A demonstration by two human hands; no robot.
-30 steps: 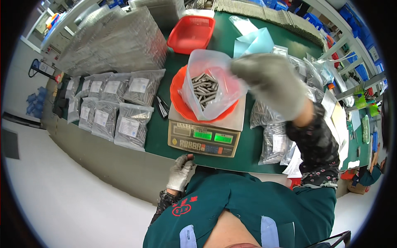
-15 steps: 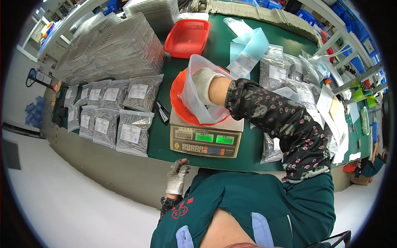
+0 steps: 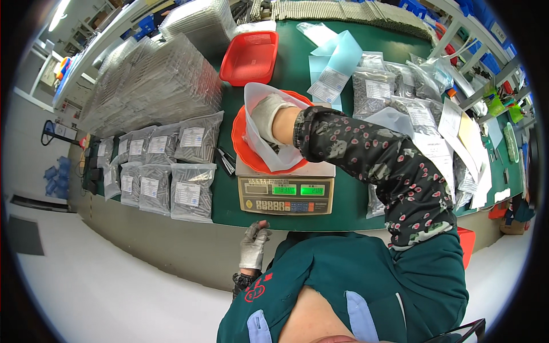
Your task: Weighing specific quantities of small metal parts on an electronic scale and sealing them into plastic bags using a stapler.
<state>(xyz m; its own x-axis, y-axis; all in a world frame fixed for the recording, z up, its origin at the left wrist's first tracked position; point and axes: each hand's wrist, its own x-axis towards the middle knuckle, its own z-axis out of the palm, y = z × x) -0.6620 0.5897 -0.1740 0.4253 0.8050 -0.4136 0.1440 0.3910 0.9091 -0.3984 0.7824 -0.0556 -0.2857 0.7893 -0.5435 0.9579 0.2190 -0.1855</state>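
Note:
My right hand (image 3: 270, 118), in a pale work glove, reaches down into a translucent plastic bag (image 3: 265, 150). Its fingers are hidden inside, so I cannot see whether they hold anything. The bag sits in a scalloped orange-red bowl (image 3: 239, 143) on a digital weighing scale (image 3: 286, 197) with green lit displays. Small grey pieces show dimly at the bag's opening. In front of the table edge, my left hand (image 3: 253, 244) hangs free in a pale glove with bare fingertips. Its fingers are loosely bent and apart, with nothing seen in them.
Labelled bags of grey cylindrical parts (image 3: 191, 191) stand in rows on the left; more bags (image 3: 373, 91) lie right. Behind are stacked clear plastic trays (image 3: 166, 86) and a red basket (image 3: 249, 57). A black-handled tool (image 3: 226, 162) lies left of the scale; papers (image 3: 437, 157) lie right.
My right hand has shifted a little left inside the bowl, and the bag's upper edge has leaned left with it. My left hand stays below the table edge. The whole view has turned slightly.

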